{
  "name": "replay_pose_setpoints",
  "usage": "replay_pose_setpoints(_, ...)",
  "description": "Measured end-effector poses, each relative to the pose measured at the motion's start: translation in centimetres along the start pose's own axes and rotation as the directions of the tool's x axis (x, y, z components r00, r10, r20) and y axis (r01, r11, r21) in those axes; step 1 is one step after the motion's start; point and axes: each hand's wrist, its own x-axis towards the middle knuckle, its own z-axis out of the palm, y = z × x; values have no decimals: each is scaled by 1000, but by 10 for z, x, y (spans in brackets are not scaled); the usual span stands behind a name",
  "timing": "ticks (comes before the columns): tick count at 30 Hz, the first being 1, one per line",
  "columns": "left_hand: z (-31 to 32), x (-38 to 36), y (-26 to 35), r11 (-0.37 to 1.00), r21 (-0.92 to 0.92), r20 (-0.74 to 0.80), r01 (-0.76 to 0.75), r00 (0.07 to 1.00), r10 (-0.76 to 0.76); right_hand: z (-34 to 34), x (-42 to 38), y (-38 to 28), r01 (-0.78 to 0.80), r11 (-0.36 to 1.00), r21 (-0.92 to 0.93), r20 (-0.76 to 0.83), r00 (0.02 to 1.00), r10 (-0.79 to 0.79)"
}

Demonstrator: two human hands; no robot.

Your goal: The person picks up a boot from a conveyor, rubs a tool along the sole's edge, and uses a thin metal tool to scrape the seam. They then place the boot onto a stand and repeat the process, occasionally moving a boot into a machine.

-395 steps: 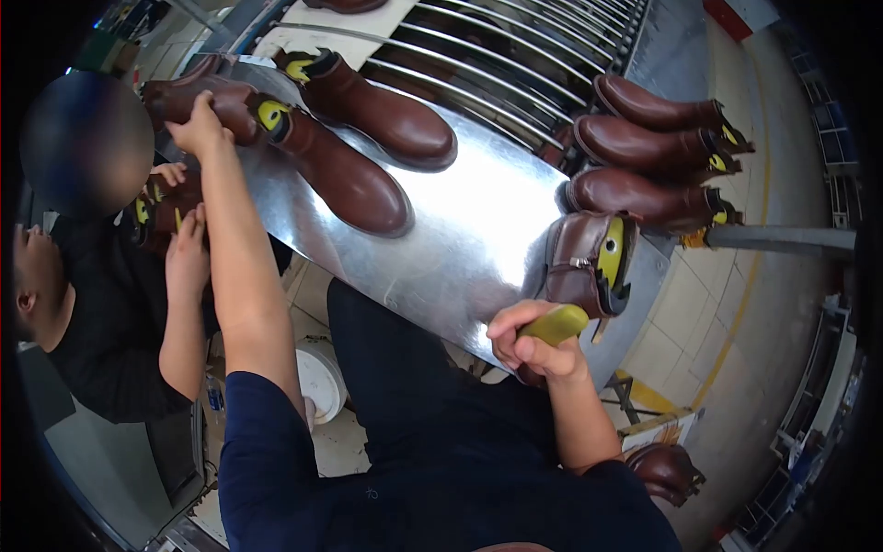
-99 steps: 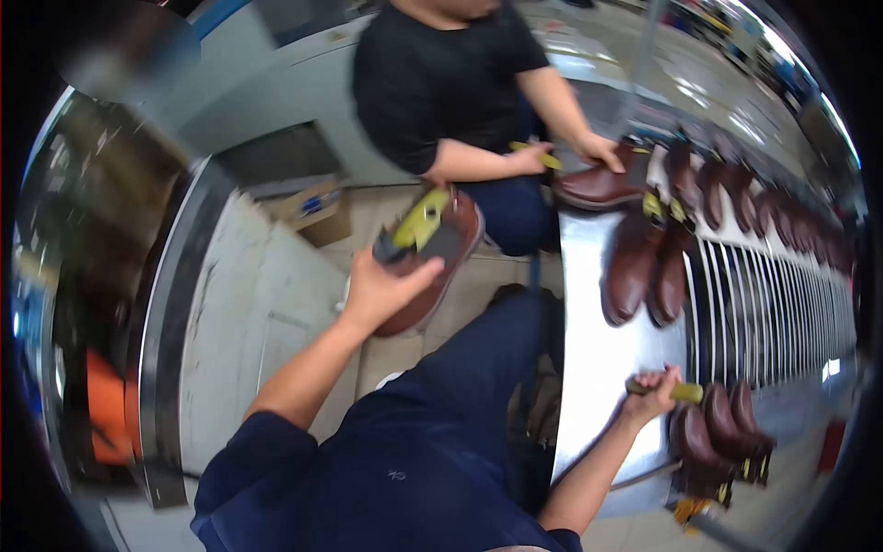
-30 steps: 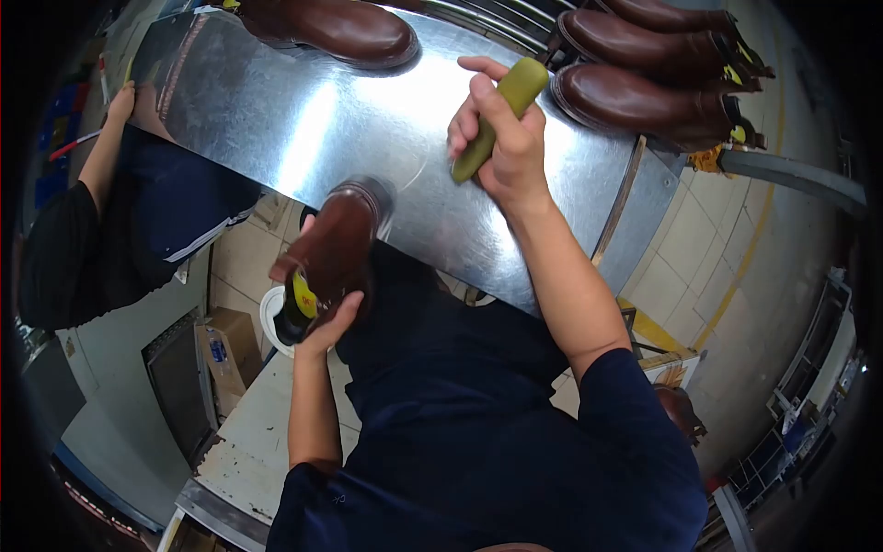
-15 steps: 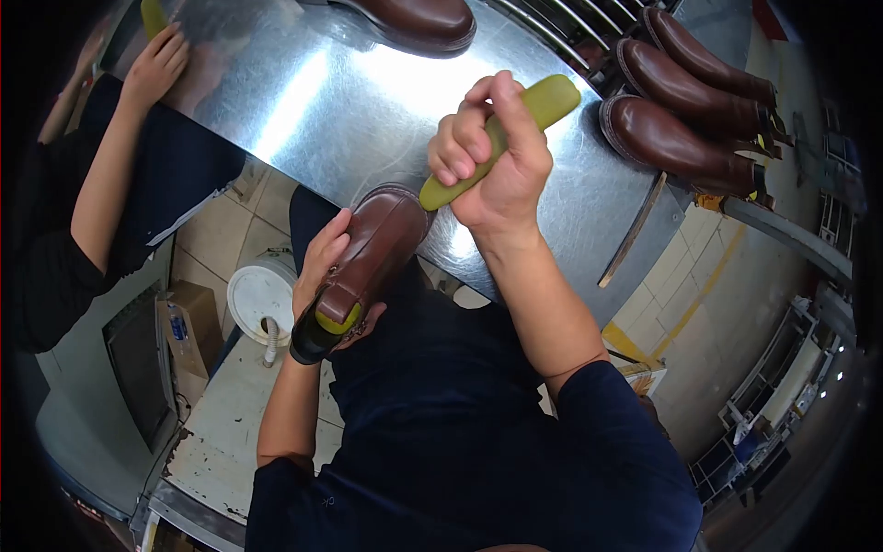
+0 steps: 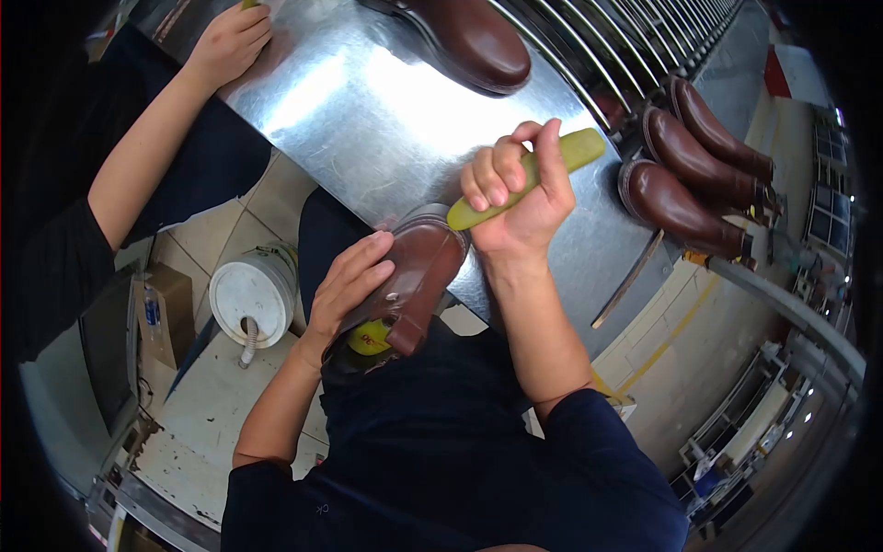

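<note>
My left hand (image 5: pixel 348 287) grips a brown leather shoe (image 5: pixel 416 267) from its left side, with the toe pointing up toward the table edge. Inside the shoe's opening shows a yellow-green last (image 5: pixel 371 337), and a leather flap hangs at the heel end. My right hand (image 5: pixel 524 204) is closed around a flat yellow-green bar with rounded ends (image 5: pixel 581 150). The bar's lower end is right at the edge of the shoe's toe, along the welt.
A metal table (image 5: pixel 359 120) holds another brown shoe (image 5: pixel 474 46) and a thin stick (image 5: pixel 630 276). Several brown shoes (image 5: pixel 676 207) stand at the right beside a roller rack (image 5: pixel 635 41). A co-worker's hand (image 5: pixel 232 46) is at upper left. A white bucket (image 5: pixel 248 304) stands below.
The shoe has turned in my left hand, showing more of its opening and the last. The right hand and bar sit lower and further right in view, and the view itself has shifted.
</note>
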Motion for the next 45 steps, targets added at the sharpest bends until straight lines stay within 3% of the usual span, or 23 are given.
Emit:
replay_pose_setpoints(3, 8, 6, 1, 999, -40, -137, 13, 990, -18, 2, -7, 1, 100, 979, -179, 99, 992, -84)
replay_pose_setpoints(5, 8, 6, 0, 999, -40, -149, 7, 989, -13, 4, -14, 9, 181, 965, -191, 187, 972, -145)
replay_pose_setpoints(7, 5, 7, -1, 1000, -26, -108, -14, 994, 11, 1, -15, 13, 246, 951, -189, 270, 944, -190)
replay_pose_setpoints(9, 0, 5, -5, 999, -9, -15, -45, 999, 45, 4, -16, 11, 217, 955, -200, 278, 948, -157)
replay_pose_setpoints(11, 2, 5, -2, 999, -31, -19, -25, 1000, 25, 2, -13, 5, 166, 969, -182, 295, 949, -107)
replay_pose_setpoints(15, -14, 25, 28, 984, -110, 30, 143, 990, -141, -4, -14, -4, 87, 995, -38, 125, 989, -81)
replay_pose_setpoints(18, -29, 31, 19, 992, 122, 264, 21, 963, -53, -2, -24, -22, 32, 984, -173, 101, 995, -14)
replay_pose_setpoints(22, -21, 46, 33, 993, -103, 85, 62, 995, -53, 0, -30, -37, -5, 936, -353, -20, 1000, -2)
replay_pose_setpoints(24, -24, 65, 47, 997, -66, 190, 51, 981, -38, -2, -34, -41, -18, 902, -430, -92, 995, -24)
replay_pose_setpoints(26, -26, 77, 44, 999, -29, 307, 22, 952, -12, -10, -38, -52, 20, 918, -396, -68, 996, -51)
replay_pose_setpoints(29, -26, 108, 56, 972, 167, 455, -166, 888, 73, -21, -54, -67, 102, 926, -364, -32, 992, -122)
replay_pose_setpoints(30, -25, 115, 64, 953, 260, 496, -154, 868, 5, -23, -61, -71, 139, 904, -404, -28, 986, -164)
replay_pose_setpoints(32, -22, 119, 73, 911, 411, 428, -35, 890, -159, -36, -72, -83, 192, 830, -524, -11, 973, -232)
replay_pose_setpoints(35, -11, 118, 85, 877, 475, 348, 67, 901, -257, -42, -75, -90, 212, 898, -385, -76, 963, -260)
replay_pose_setpoints(37, -8, 110, 88, 860, 501, 316, 98, 904, -287, -55, -74, -90, 179, 965, -192, 25, 984, -178)
replay_pose_setpoints(41, -8, 101, 78, 885, 460, 308, 76, 921, -239, -53, -71, -78, 165, 971, -170, 46, 986, -159)
replay_pose_setpoints(45, -6, 91, 50, 926, 374, 310, -48, 948, -76, -55, -63, -75, 106, 976, -192, 47, 994, -99)
